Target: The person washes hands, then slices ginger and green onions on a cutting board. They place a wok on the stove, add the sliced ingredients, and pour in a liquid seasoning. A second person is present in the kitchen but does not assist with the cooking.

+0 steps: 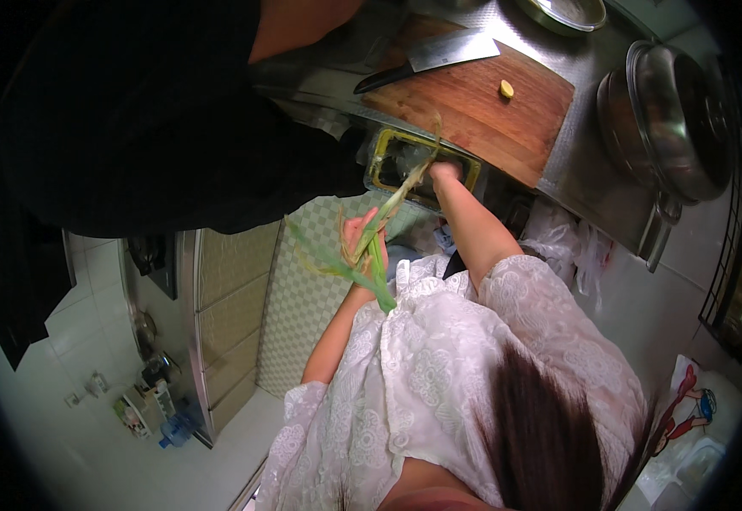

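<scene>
My left hand point(366, 237) is closed around a green scallion point(398, 193), whose pale end points up toward the counter and whose leaves hang loosely below. Across the top of a bin with a yellow rim point(380, 150) reaches the scallion's dry tip. My right hand point(446, 171) is down in the bin's opening, its fingers hidden, so what it grips cannot be seen. Above the bin, a wooden cutting board point(473, 121) lies on the metal counter. On the board are a cleaver point(454, 52) with a black handle and a small yellow cut piece point(506, 89), perhaps ginger.
A person in black clothing point(173, 128) stands close at the left. At the right of the counter is a lidded steel pot point(678, 121) with a long handle. A metal dish point(569, 14) sits at the top. Plastic bags point(553, 233) hang below the counter's edge.
</scene>
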The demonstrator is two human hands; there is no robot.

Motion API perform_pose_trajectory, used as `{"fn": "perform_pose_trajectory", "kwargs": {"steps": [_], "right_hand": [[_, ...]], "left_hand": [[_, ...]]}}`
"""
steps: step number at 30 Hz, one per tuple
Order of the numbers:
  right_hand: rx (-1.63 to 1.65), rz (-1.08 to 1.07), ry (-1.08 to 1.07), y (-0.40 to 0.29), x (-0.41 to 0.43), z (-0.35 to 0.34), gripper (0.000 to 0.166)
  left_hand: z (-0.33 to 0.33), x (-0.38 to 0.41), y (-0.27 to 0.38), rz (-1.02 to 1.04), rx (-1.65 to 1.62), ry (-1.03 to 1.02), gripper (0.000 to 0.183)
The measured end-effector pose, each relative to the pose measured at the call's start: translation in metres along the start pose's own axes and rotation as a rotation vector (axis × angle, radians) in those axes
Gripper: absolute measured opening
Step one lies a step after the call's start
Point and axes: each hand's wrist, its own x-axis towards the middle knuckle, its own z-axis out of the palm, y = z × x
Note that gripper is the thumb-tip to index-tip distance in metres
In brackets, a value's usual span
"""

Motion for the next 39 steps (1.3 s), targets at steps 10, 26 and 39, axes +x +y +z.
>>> {"fn": "perform_pose_trajectory", "kwargs": {"steps": [10, 26, 39], "right_hand": [[0.260, 0.255, 0.241, 0.000, 0.026, -0.011, 0.039], [0.207, -0.736, -0.961, -0.127, -0.165, -0.129, 0.040], [0.485, -0.579, -0.850, -0.173, -0.181, -0.200, 0.014]], "left_hand": [[-0.015, 0.006, 0.056, -0.182, -0.210, 0.102, 0.021], [-0.013, 0.025, 0.028, -0.255, -0.112, 0.176, 0.018], [-0.010, 0.031, 0.011, -0.015, 0.292, 0.076, 0.013]]}}
